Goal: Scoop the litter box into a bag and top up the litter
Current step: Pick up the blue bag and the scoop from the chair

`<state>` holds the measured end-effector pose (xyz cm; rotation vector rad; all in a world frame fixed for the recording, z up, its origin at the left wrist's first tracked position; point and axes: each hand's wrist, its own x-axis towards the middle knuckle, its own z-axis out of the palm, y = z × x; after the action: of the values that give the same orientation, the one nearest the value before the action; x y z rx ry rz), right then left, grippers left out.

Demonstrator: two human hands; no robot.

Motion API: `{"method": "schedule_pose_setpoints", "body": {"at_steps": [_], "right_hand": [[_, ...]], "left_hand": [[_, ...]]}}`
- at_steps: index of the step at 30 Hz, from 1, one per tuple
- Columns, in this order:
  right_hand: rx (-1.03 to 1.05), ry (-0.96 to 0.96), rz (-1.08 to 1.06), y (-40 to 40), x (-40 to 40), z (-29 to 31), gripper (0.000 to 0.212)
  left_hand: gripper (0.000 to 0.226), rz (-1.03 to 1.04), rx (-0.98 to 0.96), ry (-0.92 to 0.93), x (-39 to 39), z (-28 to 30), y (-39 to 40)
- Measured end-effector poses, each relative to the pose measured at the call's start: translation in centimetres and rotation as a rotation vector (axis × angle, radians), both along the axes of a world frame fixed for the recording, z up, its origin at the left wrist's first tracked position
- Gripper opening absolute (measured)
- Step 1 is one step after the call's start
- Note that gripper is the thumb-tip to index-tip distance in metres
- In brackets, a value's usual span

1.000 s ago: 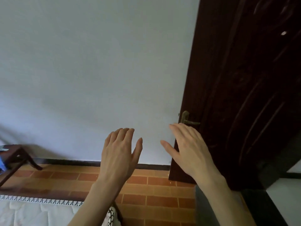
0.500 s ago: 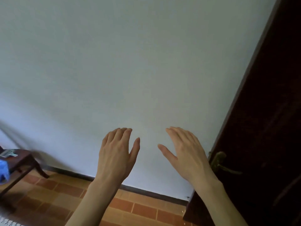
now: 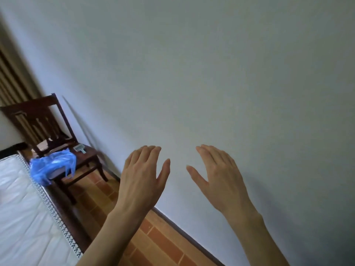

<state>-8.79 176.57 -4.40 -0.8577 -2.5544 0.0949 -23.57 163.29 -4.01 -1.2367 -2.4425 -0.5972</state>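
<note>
A crumpled blue plastic bag [image 3: 52, 166] lies on the seat of a dark wooden chair [image 3: 48, 127] at the left. Behind it on the same seat rests a small pale litter scoop [image 3: 80, 148]. My left hand [image 3: 143, 175] and my right hand [image 3: 219, 177] are raised side by side in front of the white wall, backs toward me, fingers straight and empty. Both hands are well to the right of the chair and touch nothing. No litter box is in view.
A white quilted mattress [image 3: 21, 217] with a patterned edge fills the lower left. Orange brick-tile floor [image 3: 153, 242] runs between it and the white wall [image 3: 211, 73]. A dark baseboard lines the wall's foot. Striped curtain shows at the far left edge.
The view has swung left: the dark door has left the frame, and the chair with the blue bag and the mattress have come in. Both hands stay raised and empty.
</note>
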Motion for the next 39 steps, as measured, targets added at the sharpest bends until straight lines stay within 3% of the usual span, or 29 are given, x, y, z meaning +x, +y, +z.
{"method": "schedule_pose_setpoints", "body": {"at_steps": [8, 16, 22, 27, 39], "right_hand": [[-0.008, 0.018, 0.236, 7.8, -11.8, -1.2, 0.064], [-0.048, 0.02, 0.468, 11.5, -22.0, -1.9, 0.074], [-0.094, 0.037, 0.612, 11.0, -29.7, -2.7, 0.079], [-0.114, 0.021, 0.677, 9.7, -37.2, -3.9, 0.069], [-0.175, -0.011, 0.72, 5.0, -57.7, -4.8, 0.068]], "left_hand": [[0.047, 0.18, 0.067, -0.016, -7.6, -0.4, 4.3], [0.042, 0.413, 0.043, -0.01, -14.1, -1.4, 5.1], [0.037, 0.618, 0.053, 0.007, -18.8, -1.7, 3.4], [0.039, 0.723, 0.055, -0.024, -24.8, -3.2, 1.4], [0.039, 0.779, 0.132, -0.081, -44.0, -6.8, -3.9]]}}
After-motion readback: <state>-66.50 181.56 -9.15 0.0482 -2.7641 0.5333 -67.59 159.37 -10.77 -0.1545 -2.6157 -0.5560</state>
